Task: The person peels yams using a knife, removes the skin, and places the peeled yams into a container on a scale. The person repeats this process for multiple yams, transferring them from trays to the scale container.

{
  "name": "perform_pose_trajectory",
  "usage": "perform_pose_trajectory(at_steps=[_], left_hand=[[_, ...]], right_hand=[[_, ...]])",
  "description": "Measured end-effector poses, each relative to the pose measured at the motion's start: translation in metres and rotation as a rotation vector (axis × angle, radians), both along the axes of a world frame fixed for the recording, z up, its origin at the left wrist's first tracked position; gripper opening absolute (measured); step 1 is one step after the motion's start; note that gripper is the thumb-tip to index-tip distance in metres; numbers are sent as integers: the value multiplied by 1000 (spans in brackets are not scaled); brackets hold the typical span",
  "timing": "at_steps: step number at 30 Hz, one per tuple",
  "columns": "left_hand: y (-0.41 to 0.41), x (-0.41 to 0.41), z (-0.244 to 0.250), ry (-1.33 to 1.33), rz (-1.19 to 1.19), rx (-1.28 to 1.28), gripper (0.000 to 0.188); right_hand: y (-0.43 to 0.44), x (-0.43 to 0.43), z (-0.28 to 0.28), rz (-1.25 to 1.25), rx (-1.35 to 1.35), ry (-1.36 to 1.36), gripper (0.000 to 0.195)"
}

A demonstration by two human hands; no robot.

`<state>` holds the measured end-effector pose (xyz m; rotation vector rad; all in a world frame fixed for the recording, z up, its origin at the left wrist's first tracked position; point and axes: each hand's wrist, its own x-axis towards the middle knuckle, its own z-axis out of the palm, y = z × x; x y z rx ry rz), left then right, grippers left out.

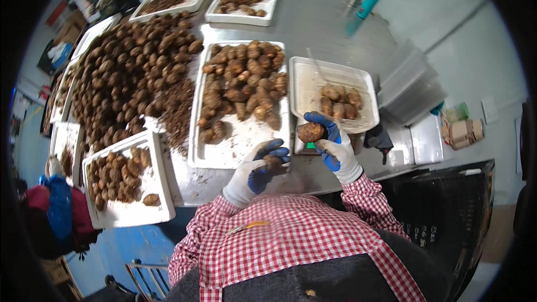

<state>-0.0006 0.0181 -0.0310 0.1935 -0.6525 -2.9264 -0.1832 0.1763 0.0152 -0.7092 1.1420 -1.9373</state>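
Observation:
My right hand (335, 147), in a white glove with blue coating, grips a brown taro corm (311, 132) between thumb and fingers. It is just in front of a white tray (300, 92) on a scale, where a clear plastic box (364, 125) contains several corms (339, 100). My left hand (256, 173), gloved alike, curls around another dark corm (273, 162), partly hidden by the fingers. That hand is by the near right corner of a white foam tray (218, 156), whose far part is heaped with taro corms (245, 75).
A large pile of soil-covered corms (126, 67) spreads over the metal table (310, 16) at left. Another foam tray (126, 214) stands near left. Stacked clear plastic boxes (413, 86) and a teal bottle (368, 5) are at right. Co-workers (54, 214) stand at left and far side.

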Motion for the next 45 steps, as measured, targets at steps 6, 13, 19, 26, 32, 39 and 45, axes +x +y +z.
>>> perform_pose_trajectory(at_steps=[6,13,19,26,32,39,45], left_hand=[[-9,30,-5,84,-55,-45,60],[-20,75,-30,-114,146,-260,46],[-30,98,-41,-255,324,-513,52],[-37,102,-25,-283,368,-611,53],[-45,100,-29,-271,339,-707,53],[-50,74,-31,-257,277,-835,54],[-48,43,-3,-329,292,-286,56]], right_hand=[[-41,50,-2,177,239,338,62],[-77,65,-11,19,339,723,39],[-123,30,-39,-343,888,1227,57],[-172,-14,-105,-460,950,1228,57],[-140,24,-49,-59,462,511,40],[-116,61,-38,2,267,691,57],[-113,76,-18,-102,236,1192,56]])
